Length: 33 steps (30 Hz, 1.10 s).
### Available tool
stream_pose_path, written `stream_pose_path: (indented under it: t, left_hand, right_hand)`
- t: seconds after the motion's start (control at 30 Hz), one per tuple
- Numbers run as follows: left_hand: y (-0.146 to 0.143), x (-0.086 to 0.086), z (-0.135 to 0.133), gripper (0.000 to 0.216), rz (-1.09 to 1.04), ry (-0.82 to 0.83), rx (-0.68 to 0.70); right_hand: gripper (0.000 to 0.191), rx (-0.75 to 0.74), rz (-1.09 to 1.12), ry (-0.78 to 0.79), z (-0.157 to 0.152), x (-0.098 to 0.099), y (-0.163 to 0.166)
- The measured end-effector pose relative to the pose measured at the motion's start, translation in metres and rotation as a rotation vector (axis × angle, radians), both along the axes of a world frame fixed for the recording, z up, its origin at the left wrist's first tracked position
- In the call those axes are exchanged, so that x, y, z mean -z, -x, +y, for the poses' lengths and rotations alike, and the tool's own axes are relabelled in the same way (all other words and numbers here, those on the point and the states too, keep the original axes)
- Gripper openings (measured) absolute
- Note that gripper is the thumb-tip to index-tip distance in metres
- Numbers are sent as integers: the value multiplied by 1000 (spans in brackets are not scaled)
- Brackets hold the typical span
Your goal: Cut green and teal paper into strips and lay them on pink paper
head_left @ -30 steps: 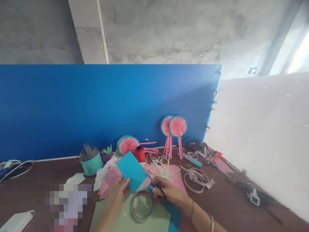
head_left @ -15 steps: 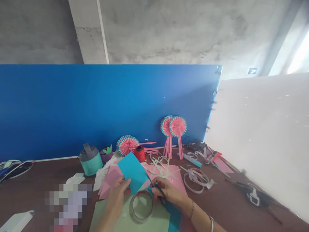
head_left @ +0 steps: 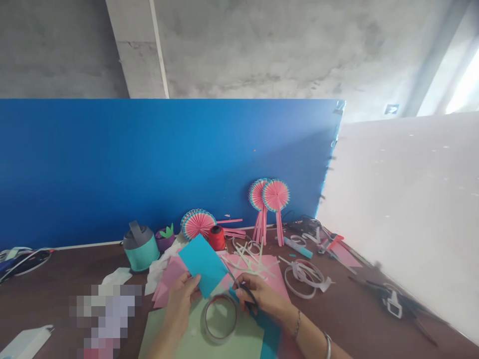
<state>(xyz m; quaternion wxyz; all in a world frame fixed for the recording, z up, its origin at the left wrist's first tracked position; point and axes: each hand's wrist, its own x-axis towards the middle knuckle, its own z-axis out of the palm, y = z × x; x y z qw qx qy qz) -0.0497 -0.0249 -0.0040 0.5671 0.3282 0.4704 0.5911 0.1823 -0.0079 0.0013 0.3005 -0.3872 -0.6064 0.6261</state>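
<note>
My left hand (head_left: 178, 305) pinches the lower corner of a turquoise paper rectangle (head_left: 203, 264) and holds it tilted above the table. My right hand (head_left: 262, 296) grips black-handled scissors (head_left: 239, 285), whose blades reach up to the right edge of the turquoise paper. Below both hands a roll of clear tape (head_left: 220, 317) lies on a pale green sheet (head_left: 194, 339). Pink paper sheets (head_left: 175, 274) and thin white paper strips (head_left: 249, 255) lie just behind.
A blue partition (head_left: 149, 159) stands behind the brown table (head_left: 56, 289), a white wall to the right. Pink pleated paper fans (head_left: 275, 197) lean on it. A teal tape dispenser (head_left: 141, 248), red thread spool (head_left: 216, 238), white tape loops (head_left: 305, 276) and tools (head_left: 392, 299) lie around.
The turquoise paper has shifted slightly left and down between the hands; the scissors stay at its right edge. Little else has moved.
</note>
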Motion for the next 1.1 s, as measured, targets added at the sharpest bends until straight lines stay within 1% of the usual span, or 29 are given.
stream_pose_path:
  t: [0.1,0.23,0.37,0.5,0.6,0.77,0.97,1.1]
  left_hand:
    - [-1,-1,-1,39,-2,-10,-14]
    - [-2,-2,-1,38,5,-19,5]
    - [-1,0,1,41,-7,-7,-10]
    - [0,3,2,44,-11,6,6]
    - [1,4,2,43,3,6,7]
    - [2,4,3,40,3,12,14]
    - [0,4,1,43,0,15,5]
    - [0,5,2,43,-7,14,19]
  right_hand:
    - [46,-14,1,-13,0,1,0]
    - [45,-29,-11,-31,2,3,0]
    - [45,-19,-25,-42,3,5,0]
    - [45,-14,-64,-49,3,4,0]
    - [44,2,-91,-40,3,2,0]
    - [37,47,-130,-23,1,-1,0]
    - [48,39,-119,-3,4,0,-1]
    - [48,31,-111,-16,5,1,-1]
